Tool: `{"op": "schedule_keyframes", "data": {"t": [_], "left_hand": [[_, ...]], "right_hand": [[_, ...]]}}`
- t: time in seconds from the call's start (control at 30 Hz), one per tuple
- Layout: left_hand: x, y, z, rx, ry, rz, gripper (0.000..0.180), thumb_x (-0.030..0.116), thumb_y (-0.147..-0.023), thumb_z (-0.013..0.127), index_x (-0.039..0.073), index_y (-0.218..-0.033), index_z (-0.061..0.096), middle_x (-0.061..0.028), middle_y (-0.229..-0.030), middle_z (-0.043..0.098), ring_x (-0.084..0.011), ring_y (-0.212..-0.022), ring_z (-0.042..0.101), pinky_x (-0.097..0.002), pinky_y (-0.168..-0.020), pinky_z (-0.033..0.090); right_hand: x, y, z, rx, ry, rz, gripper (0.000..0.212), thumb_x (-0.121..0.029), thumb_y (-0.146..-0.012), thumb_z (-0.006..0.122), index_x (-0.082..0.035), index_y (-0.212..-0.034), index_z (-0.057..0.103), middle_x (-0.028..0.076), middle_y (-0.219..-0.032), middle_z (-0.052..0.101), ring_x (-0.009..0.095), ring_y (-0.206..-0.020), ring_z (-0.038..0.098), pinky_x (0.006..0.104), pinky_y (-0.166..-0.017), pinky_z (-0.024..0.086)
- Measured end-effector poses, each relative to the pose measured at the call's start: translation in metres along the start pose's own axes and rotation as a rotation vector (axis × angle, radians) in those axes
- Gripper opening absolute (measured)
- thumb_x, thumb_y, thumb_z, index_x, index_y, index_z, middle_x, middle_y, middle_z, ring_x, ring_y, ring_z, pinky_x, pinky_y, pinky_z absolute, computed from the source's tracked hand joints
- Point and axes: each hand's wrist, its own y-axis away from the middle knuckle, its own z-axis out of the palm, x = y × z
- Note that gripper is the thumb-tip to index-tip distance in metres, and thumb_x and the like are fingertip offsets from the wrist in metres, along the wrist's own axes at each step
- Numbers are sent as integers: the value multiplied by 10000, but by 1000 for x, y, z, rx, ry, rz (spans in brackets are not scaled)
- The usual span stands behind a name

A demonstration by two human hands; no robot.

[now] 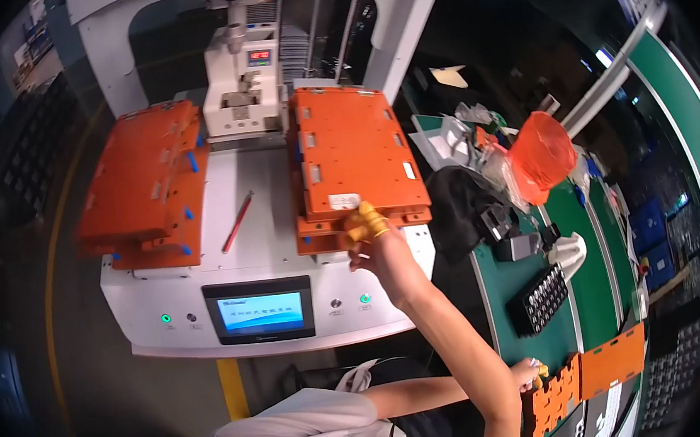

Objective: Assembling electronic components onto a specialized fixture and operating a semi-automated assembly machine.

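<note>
Fingers with yellow coverings, on the person's right hand, curl at the front edge of a flat-topped orange fixture just above the centre of the frame; whether they grip it, I cannot tell. The left hand is at the lower right, beside a notched orange block; its grasp is unclear. A matching orange fixture stands at centre left. Between the fixtures, a thin red pen-like tool lies on a white machine, above a lit blue touchscreen.
</note>
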Motion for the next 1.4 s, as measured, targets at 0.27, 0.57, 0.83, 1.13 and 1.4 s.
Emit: {"op": "schedule_keyframes", "data": {"t": [0.27,0.57,0.83,1.13,1.4], "left_hand": [[66,66,-49,-6,4,149,274,299,-1024,543,63,-1145,608,-101,-841,683,-113,-520,569,-265,-411,443],[154,126,-73,171,176,504,272,296,-1032,525,61,-1152,592,-93,-842,665,-115,-542,558,-272,-433,447],[192,192,-52,292,273,693,270,292,-1040,508,60,-1158,577,-86,-842,650,-116,-561,548,-279,-453,451],[196,208,-20,241,336,491,268,288,-1048,490,58,-1165,561,-78,-843,633,-118,-582,537,-286,-475,456],[101,70,3,-184,219,-210,308,199,-1043,460,10,-1247,592,-76,-815,604,-143,-601,530,-269,-509,464]], "right_hand": [[-1,-2,11,69,-68,-101,206,-266,-1023,552,-69,-1058,603,-33,-787,549,53,-646,480,246,-597,413],[-64,-32,17,2,-171,-225,530,-647,-980,479,-131,-1072,559,48,-888,623,218,-757,647,388,-741,553],[-55,-46,-23,-157,-693,-187,284,-216,-928,612,-96,-1183,642,76,-1183,698,271,-1095,672,428,-857,578],[-80,158,-104,-80,-781,-487,377,-259,-901,628,-70,-1227,628,108,-1319,646,286,-1210,615,493,-1124,417],[151,493,-145,773,-323,-1463,564,-261,-911,534,7,-1403,468,165,-1351,595,334,-1192,628,488,-1005,519]]}}
